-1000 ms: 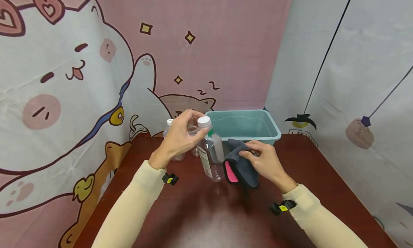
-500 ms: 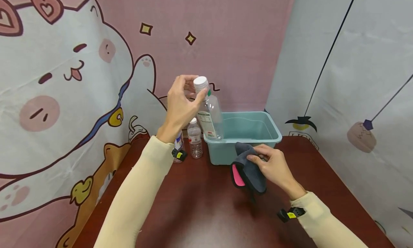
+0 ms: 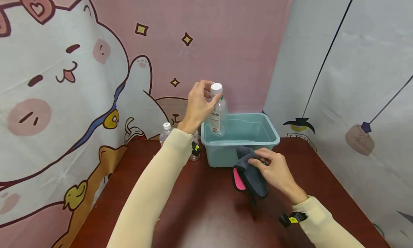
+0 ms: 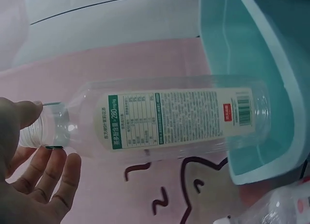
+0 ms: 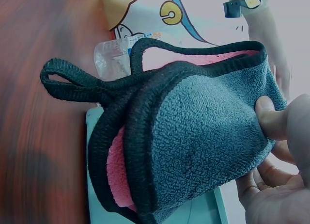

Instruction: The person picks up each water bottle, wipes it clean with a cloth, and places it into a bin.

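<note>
My left hand [image 3: 200, 104] grips a clear plastic bottle [image 3: 218, 117] by its white-capped neck. The bottle hangs upright, its lower end over the left part of the teal bin [image 3: 240, 144]. In the left wrist view the bottle's label [image 4: 174, 118] shows a green strip and a barcode, and its base overlaps the bin's inside. Thumb and fingers of my right hand [image 3: 274, 167] pinch a folded grey cleaning cloth [image 3: 255, 172] in front of the bin. In the right wrist view the cloth [image 5: 208, 132] has a pink inner side, black edging and a black hanging loop [image 5: 68, 83].
Two smaller clear bottles stand on the table left of the bin: one bottle with a white cap [image 3: 165, 131], and another bottle [image 3: 194, 156] partly hidden by my left wrist. The dark red-brown table [image 3: 206, 208] meets a cartoon-printed curtain [image 3: 238, 54] behind.
My left hand has lifted the bottle from in front of the bin, then carried it right and away, over the bin. My right hand has shifted slightly right and down with the cloth.
</note>
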Demonstrator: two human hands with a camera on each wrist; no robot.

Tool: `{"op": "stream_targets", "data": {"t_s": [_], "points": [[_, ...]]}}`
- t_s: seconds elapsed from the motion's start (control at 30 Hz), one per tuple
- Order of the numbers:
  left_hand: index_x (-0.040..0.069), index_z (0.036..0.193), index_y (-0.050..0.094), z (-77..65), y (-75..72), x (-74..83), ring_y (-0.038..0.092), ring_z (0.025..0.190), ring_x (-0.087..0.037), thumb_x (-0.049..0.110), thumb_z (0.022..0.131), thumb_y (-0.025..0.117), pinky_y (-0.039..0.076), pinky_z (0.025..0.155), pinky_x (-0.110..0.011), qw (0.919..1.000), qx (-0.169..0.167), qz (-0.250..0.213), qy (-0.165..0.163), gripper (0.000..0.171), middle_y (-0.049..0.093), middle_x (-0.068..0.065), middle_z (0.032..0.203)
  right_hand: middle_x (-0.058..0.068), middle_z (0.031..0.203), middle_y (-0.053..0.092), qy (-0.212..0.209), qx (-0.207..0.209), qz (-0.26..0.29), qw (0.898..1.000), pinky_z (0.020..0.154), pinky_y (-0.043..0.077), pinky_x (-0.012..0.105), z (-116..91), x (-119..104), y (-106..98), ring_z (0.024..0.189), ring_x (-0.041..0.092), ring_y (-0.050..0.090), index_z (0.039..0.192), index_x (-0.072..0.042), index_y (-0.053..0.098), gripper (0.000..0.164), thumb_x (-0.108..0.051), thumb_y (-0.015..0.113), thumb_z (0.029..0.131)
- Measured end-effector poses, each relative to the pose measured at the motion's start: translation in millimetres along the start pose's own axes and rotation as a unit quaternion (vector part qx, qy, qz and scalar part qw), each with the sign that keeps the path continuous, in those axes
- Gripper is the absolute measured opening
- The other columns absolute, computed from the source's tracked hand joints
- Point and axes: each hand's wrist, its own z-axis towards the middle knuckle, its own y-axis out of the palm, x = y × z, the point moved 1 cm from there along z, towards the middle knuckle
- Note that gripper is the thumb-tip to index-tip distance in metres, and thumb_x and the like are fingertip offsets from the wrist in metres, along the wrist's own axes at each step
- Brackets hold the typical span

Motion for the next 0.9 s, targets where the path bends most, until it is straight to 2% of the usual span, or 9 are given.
{"op": "stream_targets", "data": {"t_s": [0.23,0.43,0.6,0.9], "points": [[0.005,0.142,0.067,4.3,21.7,-6.4,0.075,0.112,-0.032,0.026,0.109,0.085,0.066,0.095,-0.043,0.9976,-0.026,0.048,-0.042,0.044,0.072,-0.017,0.131,0.0,0.11,0.085,-0.001,-0.001,0.003,1.0,0.068,0.056,0.018,-1.0,2.1,-1.1,0.085,0.005,0.071,0.12,-0.019,0.091,0.018,-0.011,0.09,0.104],[0.005,0.142,0.065,8.3,37.0,-19.5,0.077,0.111,-0.03,0.029,0.11,0.084,0.066,0.095,-0.046,0.9935,-0.025,0.088,-0.068,0.044,0.076,-0.015,0.134,0.001,0.11,0.084,-0.002,-0.008,0.011,1.0,0.069,0.059,0.018,-1.0,6.0,-0.8,0.085,0.006,0.074,0.121,-0.018,0.09,0.02,-0.01,0.089,0.104],[0.005,0.145,0.067,9.9,47.1,-32.2,0.078,0.115,-0.03,0.028,0.11,0.084,0.065,0.101,-0.045,0.9911,-0.035,0.087,-0.095,0.045,0.079,-0.014,0.135,0.001,0.111,0.084,-0.001,-0.009,0.011,1.0,0.071,0.061,0.019,-1.3,7.1,-2.1,0.088,0.006,0.077,0.122,-0.019,0.09,0.02,-0.01,0.09,0.104],[-0.002,0.147,0.069,9.5,58.4,-49.5,0.069,0.134,-0.039,0.022,0.111,0.082,0.058,0.119,-0.05,0.9864,-0.068,0.08,-0.126,0.046,0.073,-0.023,0.138,-0.003,0.111,0.083,0.007,-0.013,0.0,1.0,0.072,0.061,0.019,-3.8,11.7,-0.9,0.087,0.006,0.076,0.122,-0.021,0.09,0.022,-0.01,0.09,0.103]]}}
